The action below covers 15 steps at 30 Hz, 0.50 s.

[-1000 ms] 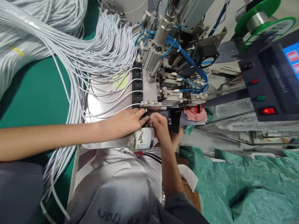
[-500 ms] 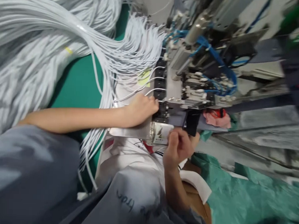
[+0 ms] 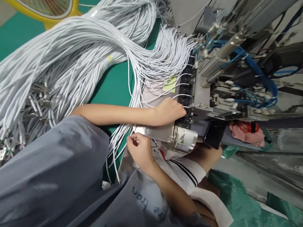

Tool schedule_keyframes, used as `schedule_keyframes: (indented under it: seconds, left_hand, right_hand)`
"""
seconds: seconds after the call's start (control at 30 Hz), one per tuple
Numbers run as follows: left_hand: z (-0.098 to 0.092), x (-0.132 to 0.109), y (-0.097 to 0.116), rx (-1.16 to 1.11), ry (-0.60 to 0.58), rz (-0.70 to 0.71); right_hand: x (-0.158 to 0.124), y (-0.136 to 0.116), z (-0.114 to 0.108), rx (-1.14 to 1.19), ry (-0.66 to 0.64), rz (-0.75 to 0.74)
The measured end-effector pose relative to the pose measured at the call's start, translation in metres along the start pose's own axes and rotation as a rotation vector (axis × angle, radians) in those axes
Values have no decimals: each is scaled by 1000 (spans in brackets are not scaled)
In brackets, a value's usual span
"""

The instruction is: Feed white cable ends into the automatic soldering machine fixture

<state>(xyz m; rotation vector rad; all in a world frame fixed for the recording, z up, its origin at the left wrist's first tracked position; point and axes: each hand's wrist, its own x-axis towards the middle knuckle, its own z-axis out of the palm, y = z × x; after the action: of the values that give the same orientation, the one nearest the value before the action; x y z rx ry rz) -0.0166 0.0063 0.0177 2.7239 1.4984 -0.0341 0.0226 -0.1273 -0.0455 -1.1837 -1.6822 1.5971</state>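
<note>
While both hands work at the bench edge, the head view counts out like this: two hands, one machine (image 3: 216,96), one yellow note (image 3: 169,84), one labelled cylinder (image 3: 186,141), one pink cloth (image 3: 242,131), one yellow-rimmed racket (image 3: 46,5), and one huge bundle of white cables (image 3: 69,57) with far too many strands to count. The bundle sprawls over the green mat (image 3: 112,89) on the outer side of the left forearm, and its free ends fan out just beyond the left hand. From that fan a few single cables arc across to a column of black slots (image 3: 185,91) on the machine's near face; these slots are the only holders in sight, and each one in use takes a single cable end. The yellow note lies just past the left knuckles, beside the slots.

The left hand (image 3: 170,111) reaches in from the grey sleeve, palm down, fingers bent and bunched, with the fingertips pressed against the lowest slots; what they pinch is hidden. Below its wrist runs a metal plate (image 3: 153,131), with the labelled cylinder at the plate's end.

The right hand (image 3: 139,149) sits nearer the body, under the plate's edge, loosely closed, thumb against forefinger, right among the strands that hang off the bench there. Whether it grips one cannot be told
</note>
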Motion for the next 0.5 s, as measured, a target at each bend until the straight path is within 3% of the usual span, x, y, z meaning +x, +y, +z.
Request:
schedule_keyframes:
  seconds: [0.1, 0.17, 0.23, 0.33, 0.4, 0.5]
  left_hand:
    - [-3, -4, 5, -32, 23, 20]
    - [-6, -9, 12, -137, 76, 107]
    - [-9, -15, 19, -346, 111, 267]
    - [-12, -22, 26, -701, 52, 492]
    - [-11, -22, 27, -841, 11, 513]
    - [-7, -18, 25, -945, 38, 405]
  right_hand:
    - [-10, -3, -6, 227, 27, 71]
    - [-17, -7, -23, 310, 12, 117]
    - [-23, -10, -52, 199, 5, 90]
    - [-28, -13, -107, -123, 102, -55]
    - [-31, -15, -140, -205, 190, -57]
    - [-36, -18, -169, -151, 424, -28]
